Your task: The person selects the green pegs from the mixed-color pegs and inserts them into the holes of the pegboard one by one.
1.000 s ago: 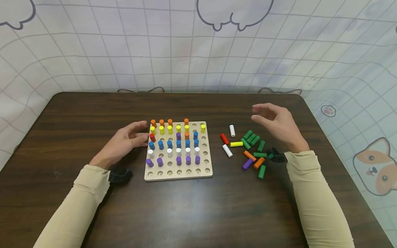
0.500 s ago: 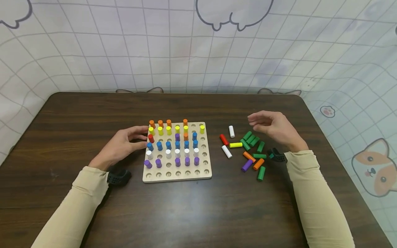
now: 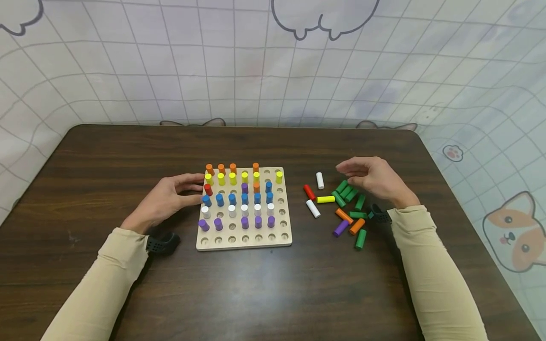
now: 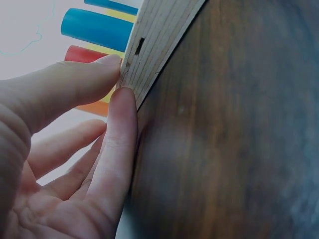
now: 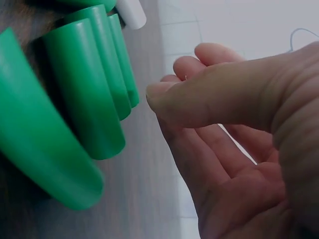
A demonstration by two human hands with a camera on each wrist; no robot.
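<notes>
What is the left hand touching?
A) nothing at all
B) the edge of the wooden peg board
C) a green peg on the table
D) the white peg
B: the left hand has its fingertips pressed against the side of the wooden peg board.

Two bare hands, left hand and right hand; long beige sleeves to the wrists; black perforated wrist mounts strapped beneath each.

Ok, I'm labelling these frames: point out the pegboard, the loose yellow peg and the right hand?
pegboard point(image 3: 245, 241): head view, bare near edge.
loose yellow peg point(image 3: 325, 199): head view, middle of its side.
right hand point(image 3: 375, 180): head view, back of the hand.
</notes>
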